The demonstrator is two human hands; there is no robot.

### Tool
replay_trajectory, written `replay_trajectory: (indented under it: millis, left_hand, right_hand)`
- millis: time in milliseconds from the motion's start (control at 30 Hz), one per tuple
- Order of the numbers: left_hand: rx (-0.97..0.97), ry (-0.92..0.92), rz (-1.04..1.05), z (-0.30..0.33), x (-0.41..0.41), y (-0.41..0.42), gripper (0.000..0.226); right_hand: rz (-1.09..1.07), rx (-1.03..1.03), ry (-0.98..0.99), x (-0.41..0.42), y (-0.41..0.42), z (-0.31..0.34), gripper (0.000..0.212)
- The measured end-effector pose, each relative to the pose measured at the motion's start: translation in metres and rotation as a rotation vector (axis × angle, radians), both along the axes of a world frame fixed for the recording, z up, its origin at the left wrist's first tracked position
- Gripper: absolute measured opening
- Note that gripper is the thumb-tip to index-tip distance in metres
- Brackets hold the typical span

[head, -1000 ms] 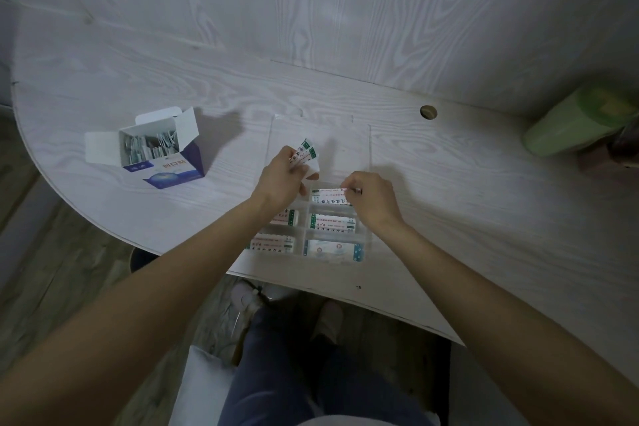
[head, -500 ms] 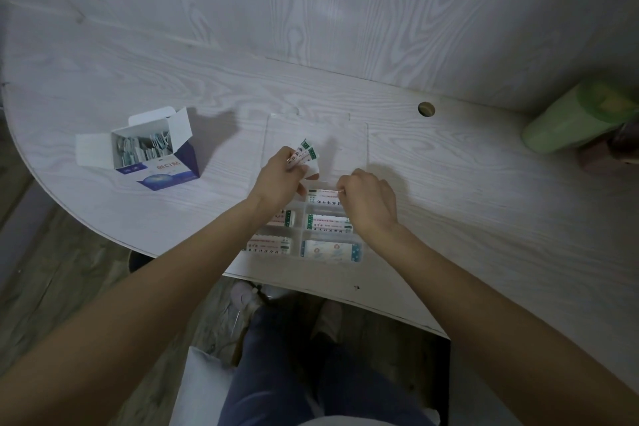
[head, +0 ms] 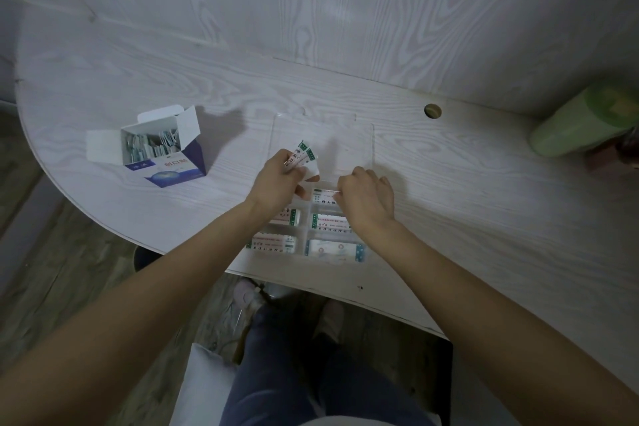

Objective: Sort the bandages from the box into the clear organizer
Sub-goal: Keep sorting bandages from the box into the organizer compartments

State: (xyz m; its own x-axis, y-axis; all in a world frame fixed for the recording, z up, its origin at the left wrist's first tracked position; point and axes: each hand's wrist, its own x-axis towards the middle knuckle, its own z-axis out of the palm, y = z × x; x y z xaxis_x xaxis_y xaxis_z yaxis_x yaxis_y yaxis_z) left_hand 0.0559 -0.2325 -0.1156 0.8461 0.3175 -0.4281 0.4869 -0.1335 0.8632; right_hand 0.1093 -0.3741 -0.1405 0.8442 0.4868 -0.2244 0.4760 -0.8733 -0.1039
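A person seated at a pale wood-grain surface (head: 449, 183) sorts bandages into a clear organizer (head: 359, 259) at its near edge. The left hand (head: 276, 183) grips a small fan of white wrapped bandages (head: 301, 156) with green ends, held just above the organizer's far-left corner. The right hand (head: 366, 197), fingers curled, appears to pinch the end of a single bandage (head: 323, 196) lying in the far-right compartment; the grip itself is partly hidden by the knuckles. The step in hand looks like seating that strip flat, and the next move would call for drawing another from the left hand's fan and laying it in a compartment. Four nearer compartments each hold white strips, the near-right one (head: 335, 249) with blue ends. The organizer's clear lid (head: 321, 130) lies open on the surface beyond. The open blue-and-white box (head: 162, 152), with more bandages inside, stands well apart at the left.
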Motion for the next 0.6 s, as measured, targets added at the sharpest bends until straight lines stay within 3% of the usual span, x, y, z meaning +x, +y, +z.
replay_trajectory:
  millis: [167, 233, 333, 433, 600]
  left_hand:
    - [-0.185, -0.028, 0.069, 0.009, -0.001, 0.002, 0.006]
    - [-0.282, -0.041, 0.112, 0.013, -0.001, 0.004, 0.006]
    - [-0.35, -0.059, 0.093, 0.021, -0.002, 0.002, 0.019]
    - [-0.339, -0.062, -0.011, 0.029, 0.0, -0.006, 0.021]
    - [-0.344, -0.067, -0.007, 0.033, 0.006, -0.011, 0.013]
  right_hand:
    - [0.017, 0.031, 0.054, 0.004, -0.003, 0.006, 0.02]
    - [-0.063, 0.251, 0.166, 0.008, -0.008, 0.014, 0.02]
    - [-0.292, 0.8, 0.51, 0.016, -0.012, 0.039, 0.014]
    - [-0.415, 0.92, 0.76, 0.016, -0.013, 0.057, 0.006]
    - [-0.633, 1.137, 0.931, 0.017, -0.018, 0.055, 0.006]
